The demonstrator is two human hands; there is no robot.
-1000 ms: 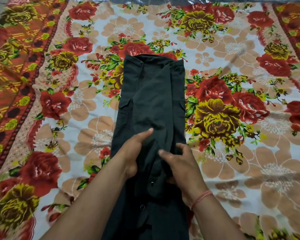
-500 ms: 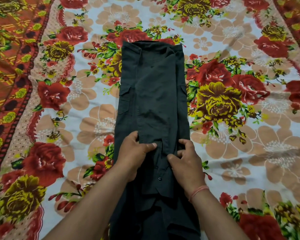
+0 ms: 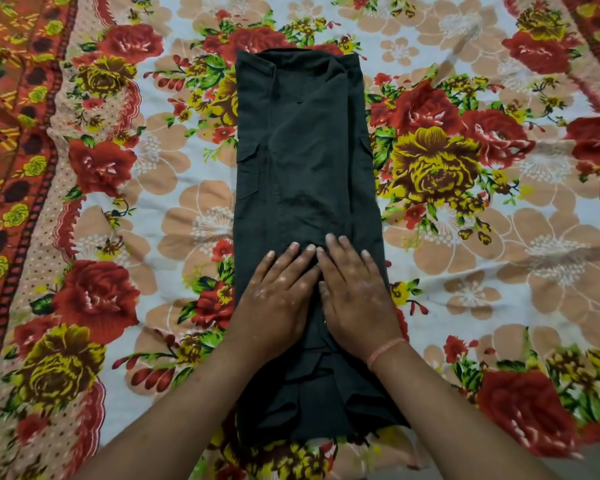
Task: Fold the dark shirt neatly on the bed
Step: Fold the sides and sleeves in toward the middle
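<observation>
The dark shirt (image 3: pixel 305 161) lies on the bed as a long narrow strip, both sides folded in toward the middle, one end far from me and the other near the bed's front edge. My left hand (image 3: pixel 274 299) rests flat on its lower middle, palm down, fingers spread. Beside it, thumbs nearly touching, my right hand (image 3: pixel 355 296) also presses flat on the cloth; a thin pink band circles that wrist. Neither hand grips the fabric. A pocket flap shows on the shirt's left side.
The bed is covered by a floral sheet (image 3: pixel 499 237) with red and yellow roses on a pale ground. An orange patterned border (image 3: pixel 11 150) runs down the left. The bed's front edge (image 3: pixel 499 459) shows at the bottom right.
Both hands let go of the pinched fabric at the shirt's middle and now lie flat on it. The view has shifted so that the shirt's near end shows.
</observation>
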